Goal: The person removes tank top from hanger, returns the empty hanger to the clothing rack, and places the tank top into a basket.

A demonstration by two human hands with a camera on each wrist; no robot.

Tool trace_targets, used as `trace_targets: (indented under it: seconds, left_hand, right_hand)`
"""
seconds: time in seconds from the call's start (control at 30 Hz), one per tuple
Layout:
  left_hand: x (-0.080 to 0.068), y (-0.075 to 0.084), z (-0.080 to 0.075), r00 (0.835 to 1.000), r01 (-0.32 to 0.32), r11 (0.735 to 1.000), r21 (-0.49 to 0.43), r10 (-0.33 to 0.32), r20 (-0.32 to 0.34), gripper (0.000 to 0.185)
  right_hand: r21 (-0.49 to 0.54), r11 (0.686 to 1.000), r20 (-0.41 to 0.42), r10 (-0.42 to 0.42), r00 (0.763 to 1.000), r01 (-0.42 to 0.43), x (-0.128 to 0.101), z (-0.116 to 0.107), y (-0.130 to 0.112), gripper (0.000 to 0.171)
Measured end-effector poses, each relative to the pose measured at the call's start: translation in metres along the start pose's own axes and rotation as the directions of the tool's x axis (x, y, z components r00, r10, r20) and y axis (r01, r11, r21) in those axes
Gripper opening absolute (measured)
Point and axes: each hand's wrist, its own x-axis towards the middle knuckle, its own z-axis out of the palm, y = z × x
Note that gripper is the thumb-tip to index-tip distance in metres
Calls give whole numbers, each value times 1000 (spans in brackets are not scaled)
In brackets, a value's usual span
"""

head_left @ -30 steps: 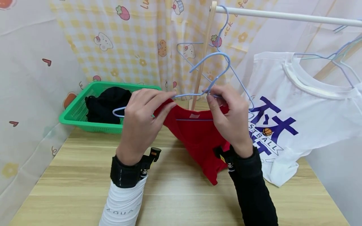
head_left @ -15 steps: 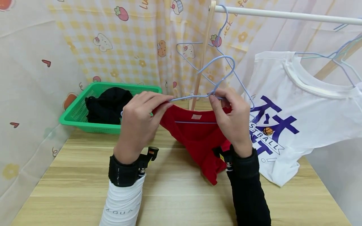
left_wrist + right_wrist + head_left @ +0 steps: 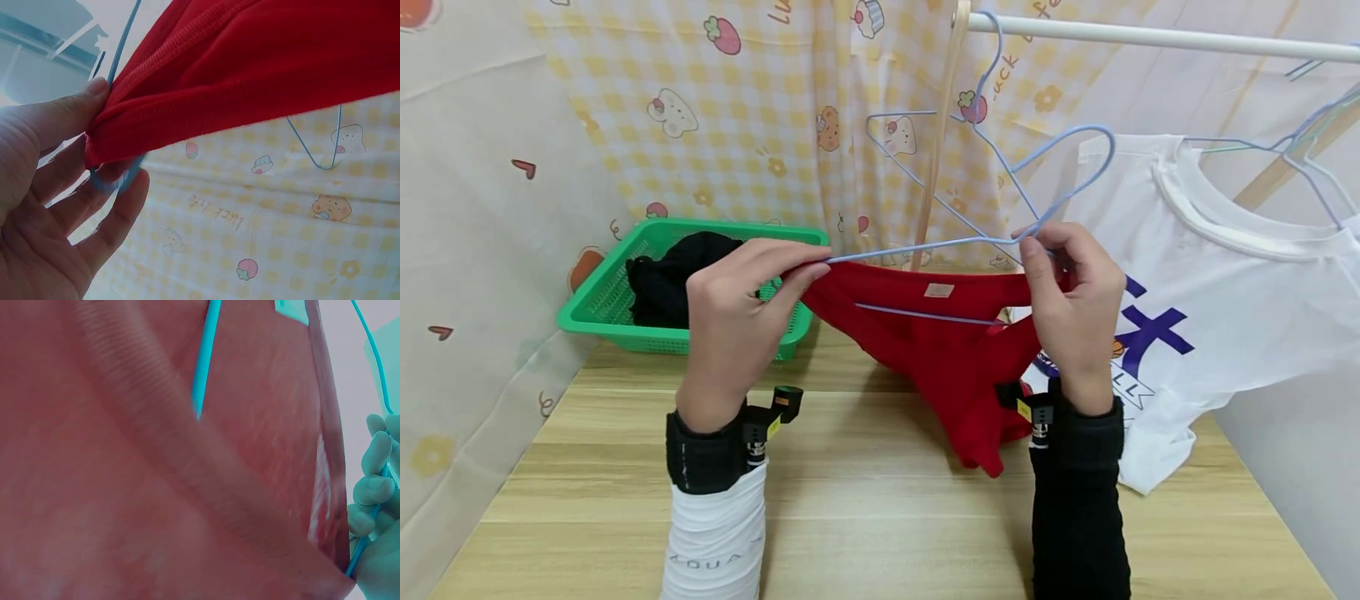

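Note:
A red shirt (image 3: 951,375) hangs tilted between both hands, its neckline and pale label (image 3: 938,290) facing up. A light blue wire hanger (image 3: 917,248) runs along the neckline, and its lower bar (image 3: 925,313) shows inside the opening. My left hand (image 3: 730,312) pinches the hanger's left arm together with the shirt's shoulder edge. In the left wrist view, the hanger's looped end (image 3: 119,181) pokes out below the red cloth beside the left fingers. My right hand (image 3: 1071,304) pinches the hanger near the base of its hook; in the right wrist view red cloth fills most of the picture.
At the back left stands a green basket (image 3: 617,329) holding black cloth (image 3: 666,275). A rack's white rail (image 3: 1150,35) carries a blue hanger (image 3: 895,158), and a white printed T-shirt (image 3: 1247,317) hangs at the right. A wooden table (image 3: 865,517) lies beneath the hands.
Both hands have spread apart: the right moved rightward with the hanger's hook, the left slightly leftward. The shirt's neckline is stretched wider, and more of the hanger shows along it.

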Motion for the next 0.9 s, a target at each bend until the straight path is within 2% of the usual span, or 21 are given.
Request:
trace_targets:
  seconds: [0.3, 0.4, 0.47, 0.57, 0.63, 0.73, 0.9]
  left_hand:
    - [0, 0, -6, 989, 100, 989, -110, -111, -99, 12]
    - [1, 2, -6, 975, 160, 975, -156, -181, -131, 11]
    - [0, 3, -6, 959, 203, 962, -181, -233, -161, 10]
    - [0, 0, -6, 947, 236, 956, -177, -267, -180, 11]
    - [0, -3, -5, 949, 242, 959, -148, -266, -170, 12]
    - [-1, -7, -3, 963, 234, 968, -90, -244, -117, 15]
    - [-2, -9, 7, 981, 193, 981, -31, -194, -5, 15]
  right_hand:
    - [19, 998, -27, 56, 998, -55, 2, -14, 3, 19]
    - [35, 997, -37, 63, 997, -62, 2, -16, 4, 19]
    - [59, 996, -51, 73, 996, -70, 3, -17, 5, 16]
    - [173, 980, -91, 113, 989, -96, 5, -18, 5, 12]
    - [254, 960, -114, 147, 982, -115, 6, -20, 5, 12]
    - [344, 929, -135, 194, 972, -138, 7, -21, 5, 12]
    - [390, 906, -117, 225, 967, -164, 6, -20, 5, 11]
